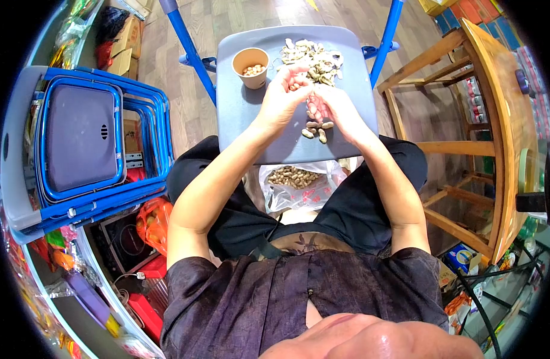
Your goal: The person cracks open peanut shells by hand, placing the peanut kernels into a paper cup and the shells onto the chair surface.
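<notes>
Above a grey-blue plastic seat [239,128], my two hands meet with fingertips together. My left hand [281,99] is curled around a few reddish-brown peanut kernels [296,87]. The fingers of my right hand [336,110] are bent in against the left; what they hold is hidden. Just below my hands lie several whole peanuts [317,130] in their shells. A heap of broken peanut shells [314,58] spreads beyond my fingers. To the left stands a brown paper cup [242,58] with shelled kernels inside.
An open plastic bag [311,194] of unshelled peanuts sits between my knees, below the seat's edge. Stacked blue-framed folding chairs [83,140] stand at left, near an orange-red bag [154,224]. A wooden frame stool or table [454,149] is at right.
</notes>
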`<state>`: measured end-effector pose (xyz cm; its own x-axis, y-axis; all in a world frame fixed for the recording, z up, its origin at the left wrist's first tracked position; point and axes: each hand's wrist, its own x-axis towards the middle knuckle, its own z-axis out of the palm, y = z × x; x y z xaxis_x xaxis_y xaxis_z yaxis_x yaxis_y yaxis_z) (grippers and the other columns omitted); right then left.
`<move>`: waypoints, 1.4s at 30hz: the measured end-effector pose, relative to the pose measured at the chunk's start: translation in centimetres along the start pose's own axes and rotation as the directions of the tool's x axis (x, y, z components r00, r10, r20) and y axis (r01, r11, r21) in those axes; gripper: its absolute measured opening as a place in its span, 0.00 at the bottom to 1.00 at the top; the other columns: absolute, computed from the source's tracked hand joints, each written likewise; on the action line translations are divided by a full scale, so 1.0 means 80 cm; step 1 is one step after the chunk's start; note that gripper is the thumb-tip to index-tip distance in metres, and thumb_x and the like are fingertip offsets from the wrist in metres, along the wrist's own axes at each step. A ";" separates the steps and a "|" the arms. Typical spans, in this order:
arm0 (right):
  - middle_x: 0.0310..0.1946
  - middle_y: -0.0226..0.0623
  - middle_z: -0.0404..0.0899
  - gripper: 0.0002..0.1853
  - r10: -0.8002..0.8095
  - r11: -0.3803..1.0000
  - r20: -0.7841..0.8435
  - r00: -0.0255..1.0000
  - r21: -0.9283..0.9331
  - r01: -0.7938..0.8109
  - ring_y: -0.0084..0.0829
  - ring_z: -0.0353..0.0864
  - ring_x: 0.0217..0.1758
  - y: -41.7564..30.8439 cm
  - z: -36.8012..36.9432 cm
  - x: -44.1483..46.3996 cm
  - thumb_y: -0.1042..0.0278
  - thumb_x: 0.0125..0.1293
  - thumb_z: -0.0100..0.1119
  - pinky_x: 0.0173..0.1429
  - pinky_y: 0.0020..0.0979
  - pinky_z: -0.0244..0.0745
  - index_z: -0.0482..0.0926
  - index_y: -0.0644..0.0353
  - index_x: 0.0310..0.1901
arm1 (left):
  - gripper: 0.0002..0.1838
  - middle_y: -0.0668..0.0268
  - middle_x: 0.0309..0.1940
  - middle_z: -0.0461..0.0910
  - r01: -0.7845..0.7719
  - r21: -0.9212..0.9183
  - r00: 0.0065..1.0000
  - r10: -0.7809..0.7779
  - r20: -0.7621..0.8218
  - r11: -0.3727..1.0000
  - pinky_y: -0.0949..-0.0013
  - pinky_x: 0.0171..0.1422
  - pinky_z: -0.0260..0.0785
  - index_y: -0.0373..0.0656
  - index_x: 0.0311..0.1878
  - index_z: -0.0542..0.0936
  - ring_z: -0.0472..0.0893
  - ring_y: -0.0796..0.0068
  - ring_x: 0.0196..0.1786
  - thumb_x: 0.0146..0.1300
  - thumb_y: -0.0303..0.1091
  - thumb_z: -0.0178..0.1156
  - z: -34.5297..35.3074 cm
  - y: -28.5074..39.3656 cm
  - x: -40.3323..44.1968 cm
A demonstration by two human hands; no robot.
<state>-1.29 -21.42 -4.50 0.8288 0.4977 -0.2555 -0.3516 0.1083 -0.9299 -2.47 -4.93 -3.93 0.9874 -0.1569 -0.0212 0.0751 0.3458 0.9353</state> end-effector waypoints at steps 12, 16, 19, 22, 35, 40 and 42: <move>0.27 0.29 0.75 0.16 -0.011 0.999 -0.008 1.000 0.030 0.011 0.18 0.72 0.27 0.005 -0.002 -0.003 0.54 0.73 0.46 0.32 0.20 0.70 0.75 0.59 0.39 | 0.16 0.70 0.36 0.73 -0.055 0.043 0.997 0.053 0.048 0.998 0.75 0.49 0.66 0.42 0.53 0.70 0.73 0.82 0.39 0.62 0.25 0.58 0.005 -0.010 0.011; 0.28 0.28 0.76 0.19 0.006 0.999 0.002 1.000 0.032 -0.006 0.17 0.71 0.26 0.005 -0.010 -0.003 0.50 0.72 0.46 0.32 0.20 0.68 0.75 0.59 0.38 | 0.14 0.70 0.35 0.73 -0.051 0.083 0.998 0.049 0.026 0.995 0.75 0.45 0.68 0.42 0.51 0.70 0.73 0.81 0.37 0.63 0.22 0.57 0.012 -0.008 0.011; 0.27 0.27 0.76 0.19 0.031 0.999 0.044 0.999 -0.018 -0.030 0.17 0.70 0.26 -0.007 -0.017 -0.008 0.49 0.72 0.46 0.32 0.19 0.67 0.76 0.58 0.37 | 0.15 0.70 0.33 0.72 -0.079 0.130 0.994 0.069 0.085 0.988 0.76 0.42 0.69 0.42 0.51 0.69 0.73 0.81 0.35 0.63 0.18 0.55 0.021 -0.005 0.006; 0.26 0.26 0.76 0.19 0.061 0.997 0.076 0.995 -0.060 -0.057 0.17 0.70 0.25 -0.006 -0.024 -0.008 0.50 0.71 0.47 0.31 0.19 0.66 0.77 0.58 0.36 | 0.16 0.69 0.32 0.71 -0.055 0.362 0.994 0.017 0.107 0.931 0.76 0.40 0.70 0.41 0.50 0.69 0.73 0.81 0.34 0.61 0.14 0.52 0.028 0.001 0.001; 0.24 0.30 0.77 0.18 0.144 0.984 0.059 0.988 -0.116 -0.137 0.18 0.71 0.23 0.000 -0.027 -0.004 0.54 0.69 0.47 0.28 0.22 0.66 0.79 0.61 0.34 | 0.17 0.71 0.33 0.69 -0.010 0.320 0.993 -0.029 0.118 0.947 0.76 0.42 0.69 0.42 0.49 0.70 0.72 0.82 0.36 0.59 0.12 0.52 0.026 0.006 -0.006; 0.23 0.29 0.76 0.17 0.148 0.983 0.067 0.987 -0.121 -0.139 0.19 0.71 0.23 0.000 -0.026 -0.002 0.56 0.69 0.47 0.28 0.22 0.66 0.79 0.61 0.34 | 0.16 0.71 0.33 0.69 -0.011 0.326 0.993 -0.029 0.118 0.945 0.77 0.42 0.67 0.42 0.49 0.70 0.71 0.83 0.36 0.59 0.13 0.52 0.023 0.007 -0.007; 0.23 0.29 0.76 0.17 0.152 0.982 0.073 0.986 -0.123 -0.143 0.19 0.72 0.23 -0.002 -0.024 -0.002 0.56 0.68 0.47 0.28 0.22 0.67 0.79 0.61 0.34 | 0.16 0.71 0.33 0.68 -0.013 0.325 0.992 -0.029 0.125 0.946 0.78 0.42 0.67 0.42 0.49 0.71 0.71 0.83 0.35 0.60 0.14 0.52 0.022 0.008 -0.008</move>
<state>-0.53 -23.18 -4.86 0.7318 0.5696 -0.3742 -0.4098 -0.0708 -0.9094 -3.26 -6.25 -2.70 0.9597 -0.2810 -0.0046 0.0131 0.0283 0.9995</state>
